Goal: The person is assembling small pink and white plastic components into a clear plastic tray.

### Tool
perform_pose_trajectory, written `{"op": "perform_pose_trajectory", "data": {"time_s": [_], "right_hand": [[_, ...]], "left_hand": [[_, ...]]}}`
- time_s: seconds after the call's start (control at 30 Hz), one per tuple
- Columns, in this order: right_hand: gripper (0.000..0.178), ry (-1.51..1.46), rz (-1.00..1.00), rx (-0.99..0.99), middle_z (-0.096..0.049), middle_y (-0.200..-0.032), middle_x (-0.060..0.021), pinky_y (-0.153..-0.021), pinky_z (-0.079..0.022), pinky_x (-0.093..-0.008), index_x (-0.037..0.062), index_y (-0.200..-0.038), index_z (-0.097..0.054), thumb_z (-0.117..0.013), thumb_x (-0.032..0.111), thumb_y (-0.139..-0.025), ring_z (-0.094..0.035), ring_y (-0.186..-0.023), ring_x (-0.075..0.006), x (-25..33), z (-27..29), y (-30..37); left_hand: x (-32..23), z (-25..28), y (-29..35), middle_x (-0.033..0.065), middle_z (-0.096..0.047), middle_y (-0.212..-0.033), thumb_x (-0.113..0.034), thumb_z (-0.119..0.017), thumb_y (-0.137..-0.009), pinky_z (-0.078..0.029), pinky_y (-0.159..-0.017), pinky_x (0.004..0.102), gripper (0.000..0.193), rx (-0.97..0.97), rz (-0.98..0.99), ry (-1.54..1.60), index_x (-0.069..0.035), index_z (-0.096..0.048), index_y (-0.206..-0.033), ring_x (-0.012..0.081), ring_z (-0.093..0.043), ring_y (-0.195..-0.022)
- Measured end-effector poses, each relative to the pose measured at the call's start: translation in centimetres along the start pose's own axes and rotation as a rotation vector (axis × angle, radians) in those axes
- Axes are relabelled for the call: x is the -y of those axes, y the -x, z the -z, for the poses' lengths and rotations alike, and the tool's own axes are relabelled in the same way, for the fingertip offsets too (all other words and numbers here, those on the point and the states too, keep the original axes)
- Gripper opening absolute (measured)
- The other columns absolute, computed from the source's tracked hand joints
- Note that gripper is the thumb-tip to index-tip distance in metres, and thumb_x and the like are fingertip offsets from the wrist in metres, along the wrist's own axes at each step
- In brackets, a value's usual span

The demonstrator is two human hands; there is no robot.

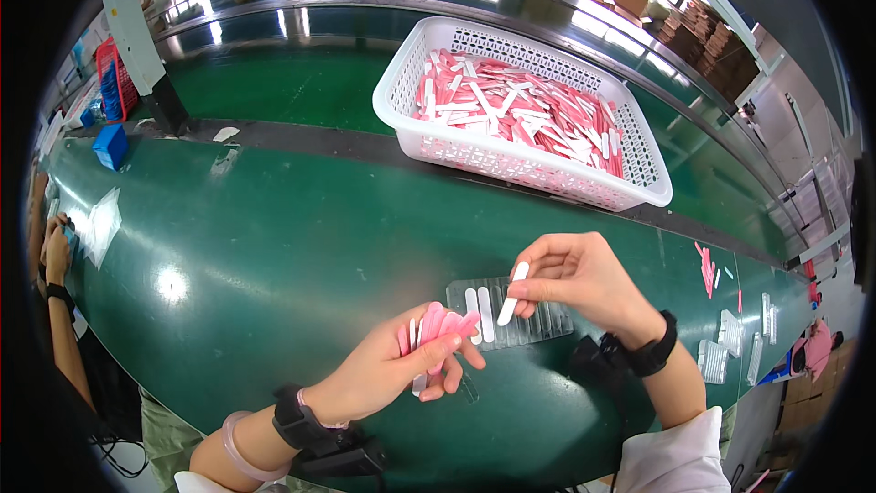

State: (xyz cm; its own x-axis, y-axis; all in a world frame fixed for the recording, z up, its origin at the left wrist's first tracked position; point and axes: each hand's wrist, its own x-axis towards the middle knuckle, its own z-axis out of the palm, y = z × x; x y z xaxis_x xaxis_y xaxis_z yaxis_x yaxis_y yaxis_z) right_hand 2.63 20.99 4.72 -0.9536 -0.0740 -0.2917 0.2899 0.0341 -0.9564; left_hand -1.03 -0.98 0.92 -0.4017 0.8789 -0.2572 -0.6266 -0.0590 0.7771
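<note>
Between thumb and fingers, my right hand pinches one white nail file, tilted over a clear plastic tray. The tray lies flat on the green table and has narrow slots side by side. Two white nail files lie in its left slots, partly behind my left hand. My left hand is closed around a loose bunch of pink and white nail files, their ends fanned out just left of the tray.
Beyond my hands, a white perforated basket heaped with pink and white nail files straddles the table's dark far edge. Clear slotted trays and pink files lie at right. A plastic bag, blue box and co-worker's hands are at left.
</note>
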Motion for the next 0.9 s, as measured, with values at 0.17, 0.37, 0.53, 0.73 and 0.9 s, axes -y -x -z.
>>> {"op": "perform_pose_trajectory", "data": {"time_s": [0.17, 0.37, 0.53, 0.73, 0.9], "right_hand": [[0.021, 0.315, -0.032, -0.034, -0.060, -0.066, -0.0095, -0.058, -0.046, -0.0230, -0.0076, -0.083, -0.058, -0.067, 0.006, -0.071, -0.057, -0.061, -0.0110, -1.0, 0.8, -1.5], [0.033, 1.009, 0.382, -0.065, -0.053, -0.085, -0.0091, -0.067, -0.043, -0.0287, 0.0018, -0.092, -0.057, -0.071, 0.015, -0.065, -0.051, -0.075, -0.0180, -2.3, 0.3, -0.6], [0.030, 0.292, 0.182, 0.149, -0.055, -0.090, -0.0060, -0.073, -0.046, -0.0264, 0.0030, -0.103, -0.056, -0.065, 0.011, -0.076, -0.055, -0.081, -0.0130, -1.7, -1.3, 0.8], [0.015, 0.001, 0.172, 0.150, -0.060, -0.090, -0.0057, -0.076, -0.047, -0.0241, -0.0019, -0.094, -0.058, -0.060, 0.003, -0.079, -0.057, -0.084, -0.0103, -2.0, -1.5, 0.6], [0.011, -0.066, 0.031, -0.069, -0.061, -0.079, -0.0101, -0.065, -0.049, -0.0224, -0.0035, -0.085, -0.055, -0.061, 0.002, -0.077, -0.061, -0.070, -0.0135, -0.3, 1.2, 0.5]], "left_hand": [[0.4, 0.3, -0.3, 0.0126, -0.056, -0.092, -0.015, -0.045, -0.090, -0.036, -0.052, 0.0212, 0.024, -0.041, -0.016, -0.094, -0.001, -0.046, -0.110, 0.0107, -0.050, -0.065], [0.4, 0.4, -0.4, 0.0098, -0.057, -0.095, -0.016, -0.040, -0.092, -0.038, -0.054, 0.0198, 0.022, -0.010, -0.062, -0.134, 0.000, -0.043, -0.108, 0.0077, -0.050, -0.067], [0.4, 0.4, -0.3, 0.0124, -0.057, -0.096, -0.014, -0.040, -0.091, -0.039, -0.053, 0.0199, 0.021, -0.011, -0.066, -0.111, 0.000, -0.041, -0.108, 0.0090, -0.052, -0.068], [0.2, 0.3, -0.3, 0.0134, -0.057, -0.097, -0.013, -0.041, -0.091, -0.040, -0.054, 0.0204, 0.017, 0.026, -0.069, -0.095, -0.001, -0.041, -0.103, 0.0101, -0.053, -0.068], [0.5, 0.4, -0.3, 0.0140, -0.057, -0.097, -0.013, -0.042, -0.091, -0.041, -0.054, 0.0213, 0.017, 0.000, -0.077, -0.090, -0.001, -0.040, -0.103, 0.0105, -0.054, -0.069]]}}
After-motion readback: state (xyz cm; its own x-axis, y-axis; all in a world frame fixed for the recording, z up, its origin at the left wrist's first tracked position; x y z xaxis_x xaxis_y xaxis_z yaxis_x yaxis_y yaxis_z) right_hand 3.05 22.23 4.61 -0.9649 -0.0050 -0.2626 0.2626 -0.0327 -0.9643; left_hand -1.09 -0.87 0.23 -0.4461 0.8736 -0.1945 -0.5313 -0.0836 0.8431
